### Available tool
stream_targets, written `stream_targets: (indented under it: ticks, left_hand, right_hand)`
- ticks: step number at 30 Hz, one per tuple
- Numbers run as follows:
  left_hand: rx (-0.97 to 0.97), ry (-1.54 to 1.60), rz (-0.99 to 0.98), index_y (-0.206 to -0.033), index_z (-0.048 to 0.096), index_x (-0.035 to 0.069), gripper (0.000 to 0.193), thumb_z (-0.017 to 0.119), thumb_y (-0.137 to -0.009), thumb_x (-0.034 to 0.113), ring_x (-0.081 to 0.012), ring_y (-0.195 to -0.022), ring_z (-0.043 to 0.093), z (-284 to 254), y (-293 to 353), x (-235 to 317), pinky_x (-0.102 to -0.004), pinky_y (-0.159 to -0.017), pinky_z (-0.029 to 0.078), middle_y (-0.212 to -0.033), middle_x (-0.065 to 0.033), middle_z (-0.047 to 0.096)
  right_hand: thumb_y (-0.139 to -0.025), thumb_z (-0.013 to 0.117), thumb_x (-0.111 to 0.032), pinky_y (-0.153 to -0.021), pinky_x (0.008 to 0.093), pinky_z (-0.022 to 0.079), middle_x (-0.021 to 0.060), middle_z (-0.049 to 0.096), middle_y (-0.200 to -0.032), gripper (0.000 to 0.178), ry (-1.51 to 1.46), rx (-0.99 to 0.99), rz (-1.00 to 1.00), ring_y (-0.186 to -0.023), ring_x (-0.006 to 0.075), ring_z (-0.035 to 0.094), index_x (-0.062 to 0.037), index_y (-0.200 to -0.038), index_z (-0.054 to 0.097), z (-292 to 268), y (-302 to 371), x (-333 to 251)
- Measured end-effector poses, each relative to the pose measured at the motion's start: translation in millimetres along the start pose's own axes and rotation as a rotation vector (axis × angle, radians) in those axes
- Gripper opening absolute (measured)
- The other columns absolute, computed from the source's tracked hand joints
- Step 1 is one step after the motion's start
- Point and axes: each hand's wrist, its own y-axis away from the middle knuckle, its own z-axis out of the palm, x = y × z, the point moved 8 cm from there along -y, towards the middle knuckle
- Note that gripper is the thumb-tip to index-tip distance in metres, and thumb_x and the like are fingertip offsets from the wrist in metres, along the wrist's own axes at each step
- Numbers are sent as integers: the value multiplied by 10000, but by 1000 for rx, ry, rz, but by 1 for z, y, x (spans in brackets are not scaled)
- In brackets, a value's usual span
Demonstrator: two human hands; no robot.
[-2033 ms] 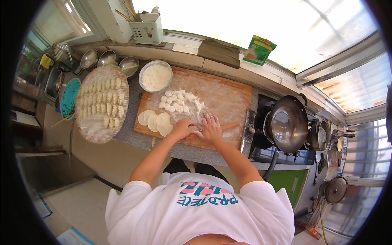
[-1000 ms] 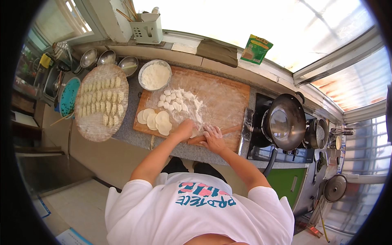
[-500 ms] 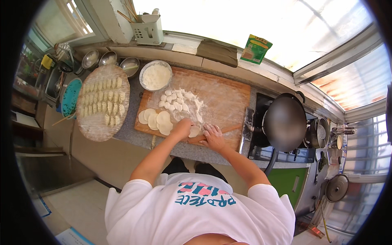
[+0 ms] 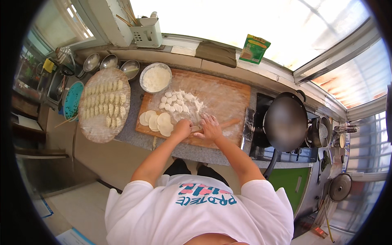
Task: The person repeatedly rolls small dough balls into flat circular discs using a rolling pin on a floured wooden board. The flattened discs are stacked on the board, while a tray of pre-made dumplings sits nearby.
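My left hand [image 4: 183, 128] is closed on the edge of a small dough wrapper [image 4: 196, 128], of which only a part shows between my hands. My right hand [image 4: 210, 128] lies over a wooden rolling pin [image 4: 230, 123], its fingers stretched forward and the pin under the palm. One end of the pin sticks out to the right; the rest is mostly covered. Left of my left hand, several rolled round wrappers [image 4: 164, 123] overlap on the floured wooden board [image 4: 228, 92]. Beyond them sit several small dough pieces [image 4: 174, 100] beside loose flour.
A bowl of flour [image 4: 156, 78] stands at the board's far left corner. Farther left are a round tray [image 4: 92, 126] with rows of dumplings and a turquoise basin [image 4: 72, 100] of green filling. To the right, a black wok [image 4: 285, 122] sits on the stove.
My right hand has moved forward with the rolling pin, over the wrapper, so less of it shows. My left hand has stayed at the wrapper's edge.
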Motion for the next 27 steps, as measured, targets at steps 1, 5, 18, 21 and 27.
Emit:
stream_targets:
  ticks: [1, 5, 18, 21, 27]
  left_hand:
    - [-4, -33, 84, -841, 749, 43, 79, 708, -774, 54, -359, -897, 661, 4, -1, 1, -454, -803, 522, -893, -159, 707]
    - [-51, -51, 327, -849, 743, 49, 89, 668, -802, 48, -369, -959, 649, 18, -6, 16, -448, -836, 519, -922, -160, 702]
    - [-10, -8, -155, -908, 745, 46, 146, 724, -847, 178, -386, -915, 679, -9, 11, 6, -468, -809, 531, -951, -186, 720]
    - [-58, -20, 36, -926, 759, 67, 143, 735, -850, 185, -358, -911, 686, -1, 7, 9, -455, -803, 537, -950, -163, 727]
    - [-102, -109, 282, -894, 747, 54, 128, 661, -800, 62, -397, -897, 674, 0, -17, 5, -472, -787, 531, -928, -192, 710]
  right_hand:
    - [-774, 718, -608, -1166, 527, 317, 199, 500, -1458, 721, -6, -24, -62, -1382, 378, 438, -24, -1180, 602, 0, 15, -6]
    - [-786, 739, -566, -1165, 526, 318, 185, 512, -1447, 677, 61, -93, -128, -1346, 371, 470, -26, -1170, 605, 12, 64, 0]
    - [-828, 675, -619, -1166, 537, 318, 204, 503, -1452, 692, 57, -23, -6, -1374, 378, 443, -29, -1183, 609, 3, -13, 11]
    - [-820, 716, -539, -1173, 524, 316, 179, 498, -1473, 611, 33, -116, -145, -1388, 372, 437, -49, -1171, 618, 6, 17, 0]
    - [-814, 751, -436, -1162, 502, 345, 150, 505, -1478, 469, 44, -106, -225, -1386, 343, 452, -82, -1105, 646, 1, 42, -4]
